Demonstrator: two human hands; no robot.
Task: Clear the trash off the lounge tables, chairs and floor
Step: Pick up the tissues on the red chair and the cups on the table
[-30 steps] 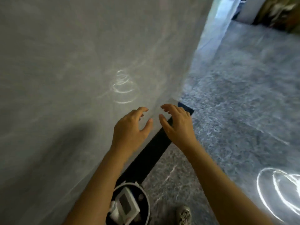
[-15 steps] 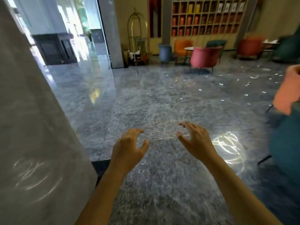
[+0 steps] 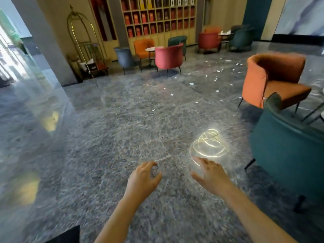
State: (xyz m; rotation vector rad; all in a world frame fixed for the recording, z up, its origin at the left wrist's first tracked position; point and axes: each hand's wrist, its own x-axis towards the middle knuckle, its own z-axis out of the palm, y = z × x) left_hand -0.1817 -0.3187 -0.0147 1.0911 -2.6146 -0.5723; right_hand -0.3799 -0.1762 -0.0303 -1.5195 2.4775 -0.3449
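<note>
White scraps [image 3: 191, 84] (small, scattered)

White scraps [image 3: 217, 78] are lying across the floor [image 3: 122, 137], too small to identify. The teal chair [image 3: 284, 155] is running off the right edge. A dark shape [image 3: 64, 235] is poking in at the bottom edge, mostly cut off. Something white is sitting on the far table [image 3: 221, 34], blurring beyond telling.

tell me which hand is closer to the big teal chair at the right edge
Right. The right hand is over the floor just left of the teal chair, not touching it. The left hand is further left, beyond the right hand.
</note>
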